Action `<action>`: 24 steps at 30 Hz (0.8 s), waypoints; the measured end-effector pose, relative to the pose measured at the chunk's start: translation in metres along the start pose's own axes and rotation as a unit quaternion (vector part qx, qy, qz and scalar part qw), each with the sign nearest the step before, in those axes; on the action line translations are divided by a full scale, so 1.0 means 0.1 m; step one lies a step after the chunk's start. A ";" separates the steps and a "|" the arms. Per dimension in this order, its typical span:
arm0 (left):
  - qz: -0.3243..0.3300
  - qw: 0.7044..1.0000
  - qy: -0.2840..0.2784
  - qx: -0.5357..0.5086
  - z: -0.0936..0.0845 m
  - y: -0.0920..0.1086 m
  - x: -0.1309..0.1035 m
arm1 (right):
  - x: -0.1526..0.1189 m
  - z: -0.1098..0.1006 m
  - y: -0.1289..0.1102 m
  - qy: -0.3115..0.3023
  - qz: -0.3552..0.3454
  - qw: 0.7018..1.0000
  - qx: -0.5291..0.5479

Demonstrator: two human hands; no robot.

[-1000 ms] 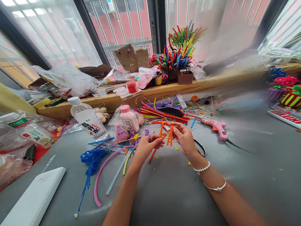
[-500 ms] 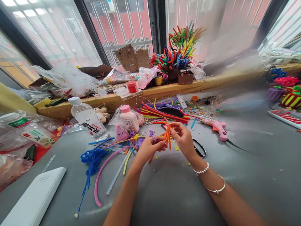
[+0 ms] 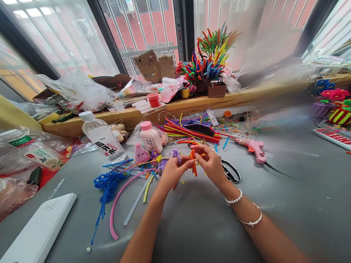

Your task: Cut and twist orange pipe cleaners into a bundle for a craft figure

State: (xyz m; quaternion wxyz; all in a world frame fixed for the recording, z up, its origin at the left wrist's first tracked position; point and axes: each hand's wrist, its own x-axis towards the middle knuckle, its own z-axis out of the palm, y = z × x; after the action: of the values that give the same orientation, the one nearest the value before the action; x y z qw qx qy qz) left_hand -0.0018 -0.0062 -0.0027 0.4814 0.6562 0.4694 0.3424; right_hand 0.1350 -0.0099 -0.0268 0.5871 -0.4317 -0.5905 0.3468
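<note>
Short orange pipe cleaners [image 3: 194,168] are pinched between my two hands above the grey table. My left hand [image 3: 175,171] grips them from the left with thumb and fingers together. From the right, my right hand [image 3: 210,164] closes its thumb and fingertips on their upper part, hiding some of it. Just beyond my left hand lie a purple crocheted piece [image 3: 163,164] and a pink knitted figure [image 3: 142,153]. Black-handled scissors [image 3: 231,172] rest by my right hand, their blades partly covered by it.
Bundled colored pipe cleaners [image 3: 189,129] lie at the back. A pink glue gun [image 3: 253,148] with its cord is on the right. Toward the left stand a water bottle [image 3: 102,138] and a pink-capped bottle [image 3: 151,138]; blue yarn [image 3: 108,186] and a white power bank [image 3: 41,230] lie nearer.
My right hand has moved slightly left and closed in toward my left hand, covering more of the orange pipe cleaners. More of the scissors shows beside it.
</note>
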 end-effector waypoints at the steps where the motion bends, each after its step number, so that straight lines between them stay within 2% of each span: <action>1: 0.001 1.000 0.002 -0.007 0.00 0.01 0.00 | 0.00 0.00 -0.01 -0.005 -0.001 1.000 0.001; 6: 0.004 1.000 0.011 -0.014 0.00 0.04 -0.01 | -0.01 0.01 -0.03 -0.021 0.017 0.999 0.024; 13: 0.013 1.000 0.021 -0.010 0.03 0.01 0.00 | -0.02 0.03 -0.04 -0.015 -0.018 1.000 -0.002; 18: -0.027 0.996 0.000 -0.086 0.00 0.04 -0.02 | -0.02 0.03 -0.04 -0.025 -0.001 1.000 0.018; 21: -0.053 0.987 -0.039 -0.149 -0.03 0.06 -0.04 | -0.01 0.03 -0.04 -0.018 0.014 0.999 0.030; 24: -0.068 0.974 -0.044 -0.212 -0.06 0.04 -0.03 | 0.00 0.03 -0.03 -0.037 0.030 0.998 0.034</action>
State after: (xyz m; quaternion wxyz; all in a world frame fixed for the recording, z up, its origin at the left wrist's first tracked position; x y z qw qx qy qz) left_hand -0.0072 -0.0080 0.0030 0.6517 0.5204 0.4082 0.3714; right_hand 0.1321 -0.0104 -0.0245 0.5686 -0.4161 -0.5862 0.3999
